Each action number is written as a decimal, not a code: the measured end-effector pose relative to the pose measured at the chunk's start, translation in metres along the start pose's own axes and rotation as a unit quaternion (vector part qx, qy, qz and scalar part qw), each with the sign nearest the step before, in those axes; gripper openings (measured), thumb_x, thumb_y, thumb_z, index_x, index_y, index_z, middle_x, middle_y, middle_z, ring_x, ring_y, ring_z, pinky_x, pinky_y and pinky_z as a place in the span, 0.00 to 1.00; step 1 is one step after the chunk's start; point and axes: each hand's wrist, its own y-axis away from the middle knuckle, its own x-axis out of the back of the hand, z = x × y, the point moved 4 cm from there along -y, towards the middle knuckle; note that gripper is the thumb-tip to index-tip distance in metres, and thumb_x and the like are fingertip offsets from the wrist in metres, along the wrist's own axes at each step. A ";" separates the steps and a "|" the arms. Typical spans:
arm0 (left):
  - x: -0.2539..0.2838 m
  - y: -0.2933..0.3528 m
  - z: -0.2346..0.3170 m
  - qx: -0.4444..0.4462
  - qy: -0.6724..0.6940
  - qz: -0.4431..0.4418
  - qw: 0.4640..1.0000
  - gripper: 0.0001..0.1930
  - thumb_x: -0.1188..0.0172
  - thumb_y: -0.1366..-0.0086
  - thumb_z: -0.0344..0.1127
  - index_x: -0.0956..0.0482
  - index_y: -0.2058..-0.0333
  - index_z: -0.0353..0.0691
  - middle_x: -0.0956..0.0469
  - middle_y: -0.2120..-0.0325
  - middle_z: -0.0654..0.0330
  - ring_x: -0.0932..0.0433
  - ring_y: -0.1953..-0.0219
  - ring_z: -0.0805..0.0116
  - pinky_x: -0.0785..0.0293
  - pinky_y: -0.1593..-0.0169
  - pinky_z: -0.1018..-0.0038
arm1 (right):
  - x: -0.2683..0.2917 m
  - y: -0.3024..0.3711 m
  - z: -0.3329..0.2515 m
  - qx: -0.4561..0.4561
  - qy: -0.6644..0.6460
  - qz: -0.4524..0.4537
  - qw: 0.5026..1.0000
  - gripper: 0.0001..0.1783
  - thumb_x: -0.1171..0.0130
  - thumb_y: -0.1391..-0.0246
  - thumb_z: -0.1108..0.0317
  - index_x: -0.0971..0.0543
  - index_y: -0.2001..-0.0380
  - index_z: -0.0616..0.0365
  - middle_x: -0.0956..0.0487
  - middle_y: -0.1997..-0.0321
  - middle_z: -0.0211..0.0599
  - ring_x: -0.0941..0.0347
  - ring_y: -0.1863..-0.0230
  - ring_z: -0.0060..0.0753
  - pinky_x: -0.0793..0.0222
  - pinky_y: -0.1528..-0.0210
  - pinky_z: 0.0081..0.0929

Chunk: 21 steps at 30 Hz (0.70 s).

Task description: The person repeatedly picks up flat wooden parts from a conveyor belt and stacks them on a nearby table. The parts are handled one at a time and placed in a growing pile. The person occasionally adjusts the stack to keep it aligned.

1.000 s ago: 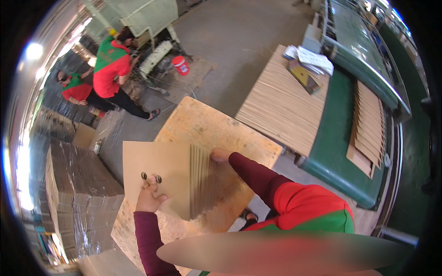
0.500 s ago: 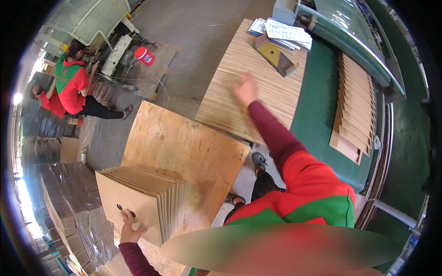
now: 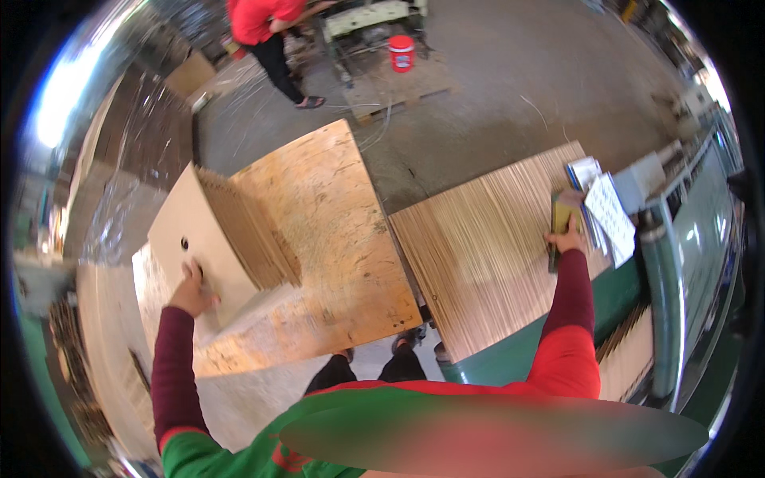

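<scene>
Your left hand [image 3: 192, 293], thumb spread from its fingers, touches the front of the standing brown cardboard stack [image 3: 211, 229] on the worn wooden tabletop [image 3: 343, 247]. Your right hand [image 3: 568, 240] touches the yellow-and-dark angular block [image 3: 564, 210] atop brown edge-on cardboard sheets [image 3: 478, 247]; whether its fingers pinch, I cannot tell.

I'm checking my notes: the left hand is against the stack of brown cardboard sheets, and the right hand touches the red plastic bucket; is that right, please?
Not quite: the head view shows the right hand touching the yellow-and-dark rectangular block, not the red bucket. The left hand is indeed against the cardboard stack.
</scene>
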 end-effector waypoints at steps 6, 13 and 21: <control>0.024 0.016 0.040 0.010 -0.022 0.044 0.999 0.61 0.27 0.60 0.46 0.60 0.34 0.36 0.52 0.39 0.26 0.33 0.44 0.39 0.35 0.41 0.64 | -0.017 0.053 -0.020 0.007 -0.323 -0.054 0.945 0.59 0.32 0.71 0.58 0.49 0.33 0.56 0.30 0.44 0.50 0.34 0.45 0.50 0.38 0.42 0.39; 0.037 0.027 0.072 0.045 -0.002 0.021 0.999 0.57 0.27 0.61 0.45 0.54 0.37 0.30 0.48 0.44 0.21 0.30 0.49 0.36 0.32 0.45 0.62 | -0.003 0.204 -0.087 -0.045 -0.538 -0.254 0.802 0.40 0.40 0.63 0.64 0.36 0.41 0.57 0.30 0.60 0.32 0.33 0.59 0.34 0.35 0.56 0.29; 0.037 0.024 0.060 -0.011 0.016 0.060 0.998 0.52 0.28 0.62 0.54 0.42 0.41 0.33 0.43 0.41 0.32 0.31 0.44 0.43 0.29 0.49 0.54 | 0.100 0.409 -0.333 0.239 -0.468 -0.309 0.793 0.44 0.38 0.69 0.66 0.35 0.41 0.61 0.27 0.54 0.35 0.32 0.53 0.31 0.36 0.50 0.26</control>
